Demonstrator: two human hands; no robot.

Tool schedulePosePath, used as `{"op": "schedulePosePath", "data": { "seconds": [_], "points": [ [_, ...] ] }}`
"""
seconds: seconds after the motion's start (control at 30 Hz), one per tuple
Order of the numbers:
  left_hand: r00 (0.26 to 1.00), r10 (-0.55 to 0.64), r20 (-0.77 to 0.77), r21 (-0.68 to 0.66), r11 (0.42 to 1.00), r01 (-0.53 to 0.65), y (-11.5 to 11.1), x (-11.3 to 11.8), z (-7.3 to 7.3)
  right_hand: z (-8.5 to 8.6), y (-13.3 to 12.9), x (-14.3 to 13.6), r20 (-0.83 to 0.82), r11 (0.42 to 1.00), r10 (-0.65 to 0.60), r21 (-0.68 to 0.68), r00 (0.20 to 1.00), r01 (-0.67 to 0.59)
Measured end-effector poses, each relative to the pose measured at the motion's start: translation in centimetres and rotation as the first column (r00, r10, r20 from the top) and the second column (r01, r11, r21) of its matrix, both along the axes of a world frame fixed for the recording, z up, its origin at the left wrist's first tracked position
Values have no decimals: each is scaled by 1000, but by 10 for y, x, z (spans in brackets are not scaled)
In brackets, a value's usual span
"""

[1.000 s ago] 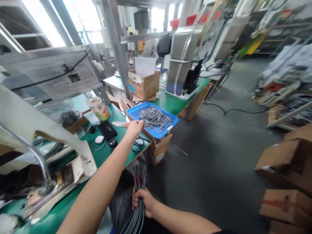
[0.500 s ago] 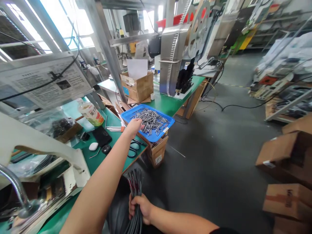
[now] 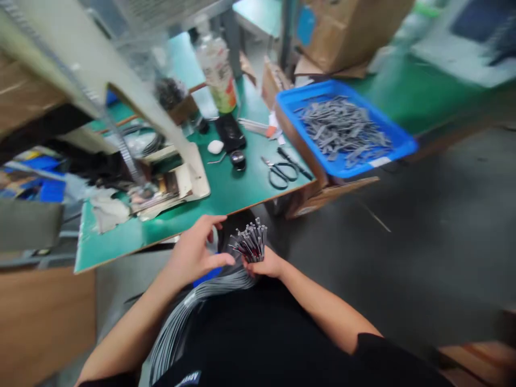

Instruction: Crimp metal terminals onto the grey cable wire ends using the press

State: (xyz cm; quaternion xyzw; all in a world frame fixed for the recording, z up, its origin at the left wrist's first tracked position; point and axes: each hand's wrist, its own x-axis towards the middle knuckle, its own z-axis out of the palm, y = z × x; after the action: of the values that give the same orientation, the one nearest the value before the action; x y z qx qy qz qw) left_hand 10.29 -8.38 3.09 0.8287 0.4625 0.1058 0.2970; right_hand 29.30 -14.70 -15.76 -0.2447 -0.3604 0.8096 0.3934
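Our left hand (image 3: 189, 255) holds nothing that we can see: its fingers (image 3: 220, 260) are spread, thumb and forefinger well parted, the opening turned right. Just beyond their tips on that side, near but apart, stands the bundle of grey cables (image 3: 250, 242). Our right hand (image 3: 269, 263) is the nearer one, its fingers wrapped around the bundle a little below the open ends. Above that grip the bundle's long axis points up and away from us, roughly across the line of our left fingers, with the ends fanned out. Below it, the cables bend left and sweep back towards us, past our left forearm. Ahead of our left fingers lies the green bench (image 3: 226, 188); ahead and to their right are the scissors (image 3: 272, 165), and farther that way the blue tray (image 3: 347, 173) of short grey pieces (image 3: 341, 126).
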Motion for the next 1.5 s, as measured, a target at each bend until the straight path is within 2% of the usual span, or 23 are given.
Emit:
{"op": "schedulePosePath", "data": {
  "seconds": [0.1, 0.17, 0.27, 0.33, 0.4, 0.47, 0.57, 0.63, 0.77, 0.87, 1.0, 1.03, 1.07, 1.1, 1.17, 1.23, 1.3, 1.37, 1.43, 1.5],
  "points": [
    [992, 85, -97, 21, 996, -83, -21, -17, -2, 28, 12, -15, 162, 989, 84, 108, 983, -102],
    [975, 154, -158, 61, 987, -146, -25, -18, -2, 42, 19, -29, 270, 970, 133, 160, 954, -181],
    [934, 259, -246, 170, 960, -221, -26, -22, -4, 55, 22, -45, 403, 945, 171, 192, 899, -265],
    [918, 318, -238, 248, 934, -259, -28, -28, -8, 59, 22, -51, 459, 939, 171, 192, 872, -285],
    [933, 333, -134, 262, 920, -290, -29, -35, -13, 62, 21, -55, 489, 938, 169, 188, 856, -292],
    [941, 329, 75, 104, 936, -336, -27, -42, -17, 65, 20, -56, 500, 936, 172, 185, 849, -299],
    [865, 372, 336, -265, 919, -292, -19, -48, -27, 70, 19, -56, 503, 934, 186, 176, 844, -310],
    [840, 379, 388, -388, 894, -224, -12, -48, -36, 72, 19, -55, 498, 934, 206, 157, 842, -321],
    [840, 348, 416, -418, 894, -163, 0, -46, -49, 70, 18, -54, 485, 934, 243, 115, 840, -337],
    [850, 322, 416, -348, 920, -178, -1, -54, -42, 66, 17, -53, 479, 932, 254, 111, 840, -345],
    [927, 149, 345, -65, 989, -134, -11, -64, -20, 63, 12, -50, 487, 922, 232, 166, 842, -350],
    [937, 123, 328, -48, 992, -114, -13, -64, -17, 63, 11, -50, 490, 918, 222, 186, 843, -350],
    [934, 137, 331, -105, 989, -108, -15, -63, -16, 64, 10, -49, 492, 913, 215, 205, 844, -352],
    [918, 190, 348, -221, 968, -117, -16, -60, -16, 64, 9, -49, 491, 905, 216, 223, 844, -361],
    [875, 315, 367, -465, 877, -121, -16, -52, -23, 64, 9, -49, 482, 883, 234, 259, 844, -392],
    [849, 373, 376, -570, 815, -105, -13, -43, -35, 63, 10, -48, 470, 866, 244, 288, 848, -408],
    [839, 370, 400, -554, 827, -101, -8, -36, -45, 61, 11, -46, 451, 868, 242, 296, 859, -400],
    [827, 369, 424, -520, 847, -111, -3, -35, -48, 59, 11, -43, 422, 880, 248, 279, 872, -385],
    [822, 357, 444, -463, 877, -130, 0, -38, -43, 60, 11, -40, 393, 890, 262, 255, 881, -378],
    [838, 294, 461, -341, 930, -139, 1, -42, -33, 62, 11, -38, 376, 900, 259, 241, 890, -364]
  ]
}}
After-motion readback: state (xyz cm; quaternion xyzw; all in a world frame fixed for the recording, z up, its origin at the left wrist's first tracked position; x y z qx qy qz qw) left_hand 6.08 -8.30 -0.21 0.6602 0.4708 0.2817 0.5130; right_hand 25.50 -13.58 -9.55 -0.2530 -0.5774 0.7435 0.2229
